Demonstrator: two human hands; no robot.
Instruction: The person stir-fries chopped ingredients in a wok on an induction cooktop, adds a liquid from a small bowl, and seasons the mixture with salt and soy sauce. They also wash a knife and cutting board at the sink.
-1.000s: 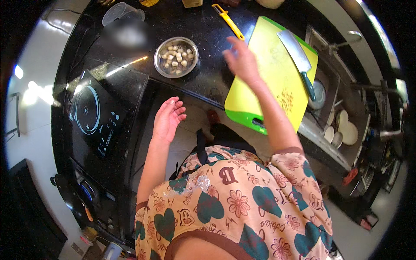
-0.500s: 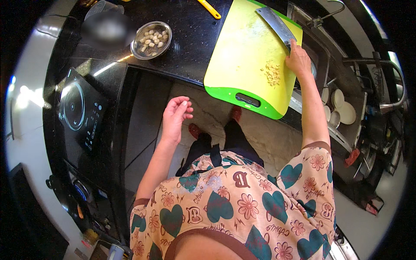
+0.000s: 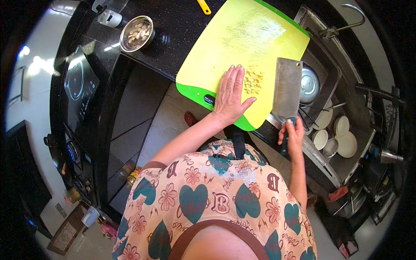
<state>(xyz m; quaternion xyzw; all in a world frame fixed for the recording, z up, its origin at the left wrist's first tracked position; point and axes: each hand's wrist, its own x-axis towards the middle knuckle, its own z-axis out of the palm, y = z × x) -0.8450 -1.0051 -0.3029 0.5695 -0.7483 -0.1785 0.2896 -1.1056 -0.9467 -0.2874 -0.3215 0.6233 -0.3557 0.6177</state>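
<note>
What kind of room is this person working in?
Most likely a home kitchen. A green cutting board lies on a dark counter beside a sink holding dishes, and a stovetop sits to the left. The right hand grips a cleaver; the left hand rests flat on the board.

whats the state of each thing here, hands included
left hand: flat, palm down on the board
right hand: closed on the cleaver handle
cleaver: held, blade flat over the board edge
cutting board: on the counter, overhanging its edge
chopped bits: small pile beside the left hand
steel bowl: upright, holds pale pieces
sink: holds dishes
</note>
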